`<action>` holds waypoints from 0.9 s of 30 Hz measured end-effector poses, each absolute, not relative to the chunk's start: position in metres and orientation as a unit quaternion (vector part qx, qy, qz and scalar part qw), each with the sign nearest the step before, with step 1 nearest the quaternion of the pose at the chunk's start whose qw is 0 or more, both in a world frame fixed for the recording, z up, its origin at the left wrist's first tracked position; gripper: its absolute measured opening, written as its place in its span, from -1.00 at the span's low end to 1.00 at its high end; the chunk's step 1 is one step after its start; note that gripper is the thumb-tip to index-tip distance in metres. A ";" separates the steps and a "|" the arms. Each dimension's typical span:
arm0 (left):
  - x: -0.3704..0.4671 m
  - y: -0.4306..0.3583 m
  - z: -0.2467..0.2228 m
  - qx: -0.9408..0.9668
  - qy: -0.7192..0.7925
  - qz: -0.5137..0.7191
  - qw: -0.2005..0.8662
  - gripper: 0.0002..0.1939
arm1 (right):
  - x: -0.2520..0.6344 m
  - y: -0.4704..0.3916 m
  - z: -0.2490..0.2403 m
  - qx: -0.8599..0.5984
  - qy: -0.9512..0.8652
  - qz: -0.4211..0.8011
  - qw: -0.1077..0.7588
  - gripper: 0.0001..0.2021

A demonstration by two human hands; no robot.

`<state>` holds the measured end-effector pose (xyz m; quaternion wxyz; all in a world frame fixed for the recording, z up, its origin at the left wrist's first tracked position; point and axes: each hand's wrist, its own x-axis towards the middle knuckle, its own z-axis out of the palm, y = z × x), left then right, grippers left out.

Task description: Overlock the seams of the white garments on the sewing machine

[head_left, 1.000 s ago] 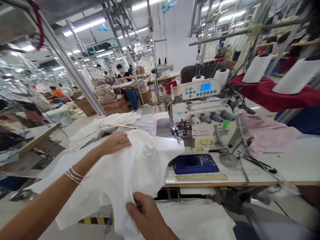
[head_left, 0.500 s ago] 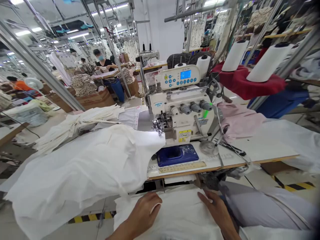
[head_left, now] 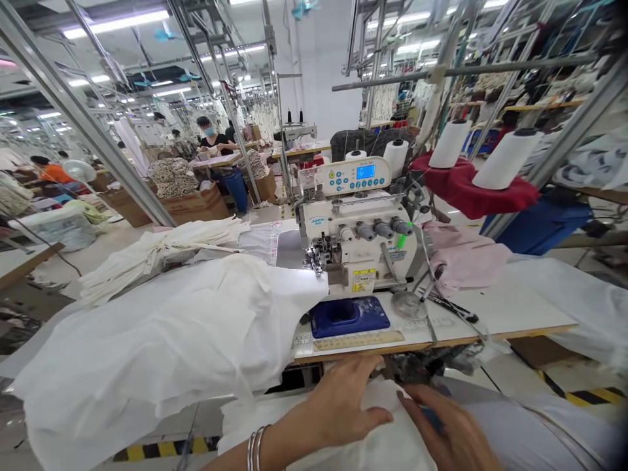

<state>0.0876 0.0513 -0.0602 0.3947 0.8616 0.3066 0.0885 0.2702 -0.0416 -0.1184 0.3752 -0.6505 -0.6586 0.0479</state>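
Note:
A piece of white fabric (head_left: 265,425) lies over my lap, below the table edge. My left hand (head_left: 343,399), with silver bangles at the wrist, reaches across it with the thumb held apart from the stretched fingers. At the right edge of the same fabric, my right hand (head_left: 449,422) pinches the cloth with thumb and forefinger. In front of me is a white overlock sewing machine (head_left: 370,232) with a lit blue display. A larger white cloth (head_left: 161,333) runs from its needle area across the left side and hangs off the table.
A blue tray (head_left: 366,325) and a ruler (head_left: 358,343) sit along the table's front (head_left: 524,314). Stacked cream pieces (head_left: 157,255) lie left, pink fabric (head_left: 466,258) right. Thread cones (head_left: 507,160) stand over red cloth. A co-worker (head_left: 213,137) sits in the background.
My left hand has moved right across the fabric towards my right hand, and its fingers have opened out. The right hand stays at the cloth's edge. The view has tilted slightly up.

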 end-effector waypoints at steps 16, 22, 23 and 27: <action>-0.036 0.102 0.154 0.698 0.454 0.398 0.385 -0.68 | 0.215 0.058 0.049 -0.460 -0.639 0.386 0.480 -0.71; -0.037 0.096 0.178 0.821 0.404 0.281 0.289 -0.59 | 0.150 0.101 0.143 -0.286 -0.751 0.047 0.593 -0.93; -0.032 0.097 0.178 0.833 0.398 0.265 0.279 -0.78 | 0.140 0.103 0.146 -0.277 -0.717 0.046 0.638 -0.93; -0.022 0.104 0.189 0.854 0.398 0.262 0.206 -0.84 | 0.127 0.094 0.110 -0.314 -0.657 0.282 0.624 -0.60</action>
